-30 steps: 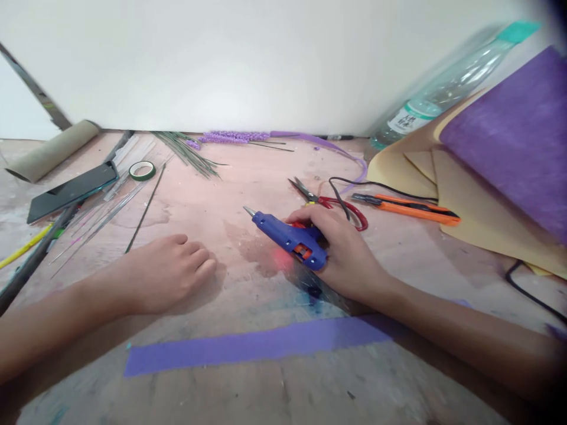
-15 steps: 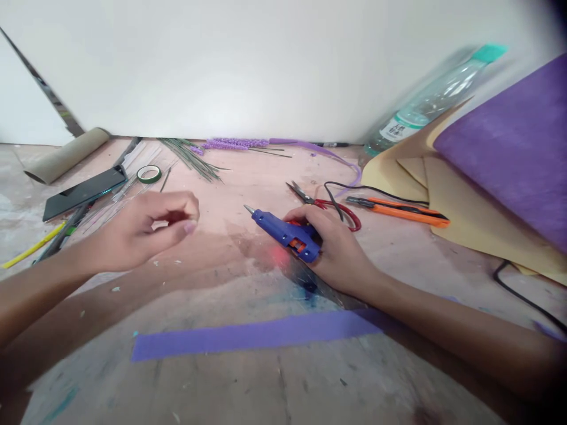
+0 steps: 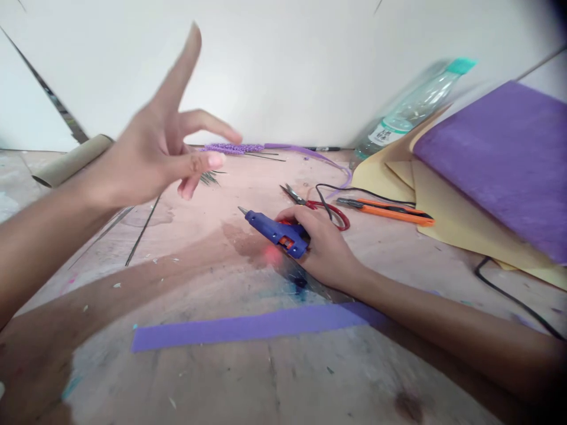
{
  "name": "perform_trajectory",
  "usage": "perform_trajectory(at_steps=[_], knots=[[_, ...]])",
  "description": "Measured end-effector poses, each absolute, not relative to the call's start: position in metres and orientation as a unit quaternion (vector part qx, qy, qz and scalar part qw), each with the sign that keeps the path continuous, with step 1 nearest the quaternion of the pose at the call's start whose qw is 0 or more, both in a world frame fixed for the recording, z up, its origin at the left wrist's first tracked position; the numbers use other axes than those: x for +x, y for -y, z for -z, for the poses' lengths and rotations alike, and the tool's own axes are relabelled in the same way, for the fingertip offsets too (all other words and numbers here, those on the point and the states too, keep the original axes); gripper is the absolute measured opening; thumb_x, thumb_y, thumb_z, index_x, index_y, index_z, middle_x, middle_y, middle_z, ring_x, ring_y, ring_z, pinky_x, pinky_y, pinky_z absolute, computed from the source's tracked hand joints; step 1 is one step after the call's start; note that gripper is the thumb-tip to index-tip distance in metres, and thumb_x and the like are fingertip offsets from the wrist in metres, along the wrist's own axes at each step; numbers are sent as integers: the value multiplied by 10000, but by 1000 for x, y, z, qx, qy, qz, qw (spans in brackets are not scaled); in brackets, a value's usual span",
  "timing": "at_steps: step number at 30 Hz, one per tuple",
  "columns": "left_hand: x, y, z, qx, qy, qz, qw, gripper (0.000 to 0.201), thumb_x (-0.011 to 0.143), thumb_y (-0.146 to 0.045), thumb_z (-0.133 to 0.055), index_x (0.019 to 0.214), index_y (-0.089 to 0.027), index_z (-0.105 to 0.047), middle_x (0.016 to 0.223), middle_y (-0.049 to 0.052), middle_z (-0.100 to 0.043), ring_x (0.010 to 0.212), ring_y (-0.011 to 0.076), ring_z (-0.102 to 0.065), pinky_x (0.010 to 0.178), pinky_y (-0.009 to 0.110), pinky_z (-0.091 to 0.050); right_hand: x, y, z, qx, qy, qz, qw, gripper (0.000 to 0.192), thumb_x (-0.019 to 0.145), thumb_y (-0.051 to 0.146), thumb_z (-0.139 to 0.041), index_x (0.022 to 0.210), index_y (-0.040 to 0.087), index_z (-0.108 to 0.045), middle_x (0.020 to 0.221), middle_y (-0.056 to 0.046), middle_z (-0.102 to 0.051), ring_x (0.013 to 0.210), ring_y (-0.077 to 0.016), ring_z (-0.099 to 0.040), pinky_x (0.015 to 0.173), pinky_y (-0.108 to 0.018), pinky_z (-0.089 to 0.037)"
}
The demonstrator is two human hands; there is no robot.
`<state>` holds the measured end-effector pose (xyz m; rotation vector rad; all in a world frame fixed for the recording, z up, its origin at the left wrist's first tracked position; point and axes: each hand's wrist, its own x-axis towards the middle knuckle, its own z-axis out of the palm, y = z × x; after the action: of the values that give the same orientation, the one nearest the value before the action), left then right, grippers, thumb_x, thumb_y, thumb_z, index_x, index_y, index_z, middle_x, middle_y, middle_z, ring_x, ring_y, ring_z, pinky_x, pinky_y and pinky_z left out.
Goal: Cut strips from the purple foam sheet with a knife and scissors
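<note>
The right hand [image 3: 325, 251] is resting on the worn wooden tabletop [image 3: 230, 383], its fingers curled closed around the handle of a small blue plastic hot glue gun with an orange trigger [image 3: 275, 229], which is lying low over the middle of the table with its metal nozzle pointing up and to the left. The left hand [image 3: 150, 153] is hanging in the air well above the surface, fingers spread wide, the forefinger pointing upward, gripping nothing. The likeliest trouble is the nozzle: if the gun is hot, it is sitting close enough to the wood that a drip could be landing on the darker stained patch just under it, and a careless sweep of the free hand downward could be bringing bare fingers against the tip. The thin black power cord [image 3: 509, 295] is trailing off to the right beneath the forearm and across the red-handled scissors [image 3: 316, 203], so a sharp pull on the gun could be dragging the scissors or the orange utility knife [image 3: 390, 211] just beside them. The long strip of purple paper [image 3: 248, 327] is lying flat near the front edge, apart from both hands. The raised hand is blurred and is covering part of the green wire stems behind it; whether the nozzle is carrying glue is too small to tell, and the clear plastic bottle with a teal cap [image 3: 411, 109] is smeared.
</note>
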<state>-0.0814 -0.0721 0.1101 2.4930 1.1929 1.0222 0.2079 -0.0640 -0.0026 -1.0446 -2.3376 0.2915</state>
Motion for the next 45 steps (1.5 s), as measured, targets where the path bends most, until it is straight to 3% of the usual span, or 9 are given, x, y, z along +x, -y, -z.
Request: perform_trajectory(at_steps=[1,2,5,10,17,23,29,37,45], knots=[[-78,74,-102,851,-391,-322,138,443,1020,-301,-513,1431,-170,-414,1107,27,-715,539,-25,-528,571,152,-433,209,64,3,-392,870,-105,280,247,792,185,-639,1035,218,-611,1011,-68,-728,902,-266,-645,808,-396,-438],[-73,78,-91,858,-385,-321,113,376,1002,-272,-529,1361,-166,-488,993,12,-720,511,3,-528,544,154,-431,209,64,4,-399,865,-104,284,251,791,180,-637,1037,219,-609,1004,-68,-725,907,-270,-644,809,-399,-438],[-58,98,-53,902,-336,-266,46,117,970,-207,-547,978,-176,-659,636,-40,-641,489,87,-545,517,225,-385,211,61,6,-441,822,-138,333,276,810,169,-618,1076,229,-576,1022,-62,-696,921,-262,-632,801,-389,-446],[-43,112,-13,933,-335,-134,-7,294,1004,-226,-495,1262,-153,-616,893,47,-746,748,198,-702,601,301,-465,212,55,11,-469,734,-236,431,265,889,232,-577,1145,248,-510,1054,-29,-620,933,-210,-601,814,-349,-469],[-37,101,-9,940,-337,-57,9,480,1023,-320,-472,1408,-45,-551,1077,136,-720,941,281,-710,721,400,-554,213,53,9,-473,745,-231,411,246,874,252,-608,1103,273,-520,973,-25,-621,874,-234,-607,776,-372,-489],[-45,103,-2,953,-284,-108,-26,354,1054,-293,-431,1209,-58,-645,921,102,-717,790,228,-717,648,352,-526,214,51,6,-486,754,-207,391,223,859,291,-639,1065,270,-558,904,-15,-611,792,-228,-580,730,-368,-479],[-51,105,10,934,-292,-190,-83,282,1034,-144,-433,819,-167,-614,703,22,-623,551,173,-590,501,335,-382,215,51,9,-509,739,-228,378,243,872,365,-656,1072,265,-561,903,-13,-620,786,-222,-577,724,-365,-464],[-53,99,-6,899,-345,-248,-109,439,1116,-254,-262,794,-200,-555,677,0,-632,483,143,-505,499,324,-317,216,52,7,-506,745,-223,374,220,878,356,-659,1060,278,-564,935,-22,-646,819,-239,-615,734,-381,-499],[-61,92,-12,891,-304,-331,-61,381,971,-122,-519,623,-212,-393,515,-55,-481,455,103,-337,485,292,-271,215,53,4,-500,757,-203,367,243,847,293,-658,1078,270,-585,906,-22,-643,782,-238,-613,717,-379,-521]])
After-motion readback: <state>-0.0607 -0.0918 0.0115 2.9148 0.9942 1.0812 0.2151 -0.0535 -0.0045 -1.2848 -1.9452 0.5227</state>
